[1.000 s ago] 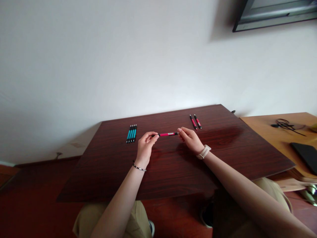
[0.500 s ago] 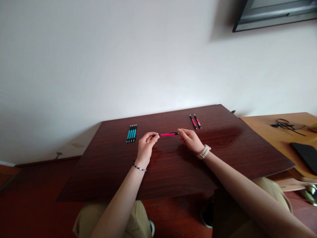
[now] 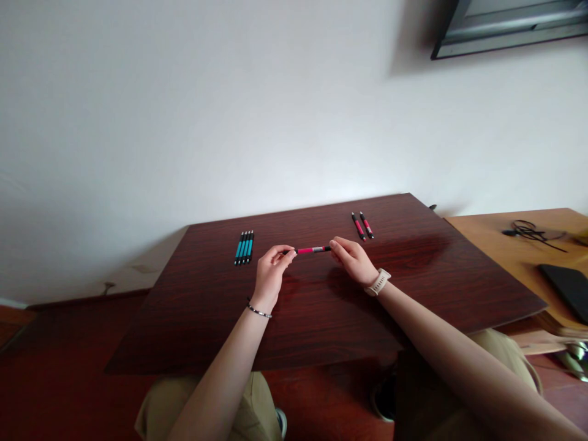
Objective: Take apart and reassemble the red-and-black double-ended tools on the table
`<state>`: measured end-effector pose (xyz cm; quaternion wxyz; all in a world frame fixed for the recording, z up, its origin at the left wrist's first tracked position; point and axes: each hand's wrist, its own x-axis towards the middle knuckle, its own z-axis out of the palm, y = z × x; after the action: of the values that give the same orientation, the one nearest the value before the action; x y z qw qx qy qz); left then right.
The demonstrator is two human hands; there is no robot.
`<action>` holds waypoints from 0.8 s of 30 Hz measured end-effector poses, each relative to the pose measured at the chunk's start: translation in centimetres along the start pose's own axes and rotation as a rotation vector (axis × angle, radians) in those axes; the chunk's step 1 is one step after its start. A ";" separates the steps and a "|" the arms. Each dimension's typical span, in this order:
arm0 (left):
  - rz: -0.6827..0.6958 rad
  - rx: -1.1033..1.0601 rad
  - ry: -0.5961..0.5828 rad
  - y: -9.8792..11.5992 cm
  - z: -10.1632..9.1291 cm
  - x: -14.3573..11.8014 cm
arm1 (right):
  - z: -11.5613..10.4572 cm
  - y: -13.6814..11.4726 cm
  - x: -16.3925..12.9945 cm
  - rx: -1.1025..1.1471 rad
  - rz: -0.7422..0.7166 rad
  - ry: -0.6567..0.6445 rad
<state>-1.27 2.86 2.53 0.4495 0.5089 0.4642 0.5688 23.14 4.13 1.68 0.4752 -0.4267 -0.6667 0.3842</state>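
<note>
A dark wooden desk [image 3: 413,288] carries four blue pens [image 3: 244,247] and two pink pens [image 3: 362,225] (well apart). Above it, left hand [image 3: 270,275] and right hand [image 3: 354,260] each pinch one end of a pink pen [image 3: 312,250].

A single head-worn view is provided. The table [image 3: 321,318] is viewed from above its near edge, looking forward and down toward the far edge and the wall [image 3: 229,110], at arm's reach.
</note>
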 end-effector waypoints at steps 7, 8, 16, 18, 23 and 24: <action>0.004 -0.010 -0.002 0.0 -0.1 0.0 | 0.2 0.2 0.1 0.026 0.048 0.001; 0.005 -0.007 0.000 0.0 -0.1 0.0 | 0.2 0.2 0.1 0.036 0.053 0.002; 0.020 0.012 -0.004 -0.1 -0.1 0.0 | -0.1 -0.1 0.0 -0.059 -0.029 0.022; 0.032 0.016 -0.006 -0.2 -0.1 0.1 | -0.1 0.0 0.0 -0.075 -0.027 0.025; 0.083 0.049 -0.010 -0.3 -0.1 0.1 | 0.1 0.6 0.2 -0.013 0.018 0.001; 0.098 0.060 -0.009 -0.3 -0.2 0.0 | 0.1 0.8 0.2 0.014 0.034 -0.003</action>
<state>-1.42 2.94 2.22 0.4078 0.5469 0.4537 0.5734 23.11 4.58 1.01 0.4705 -0.4342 -0.6574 0.3974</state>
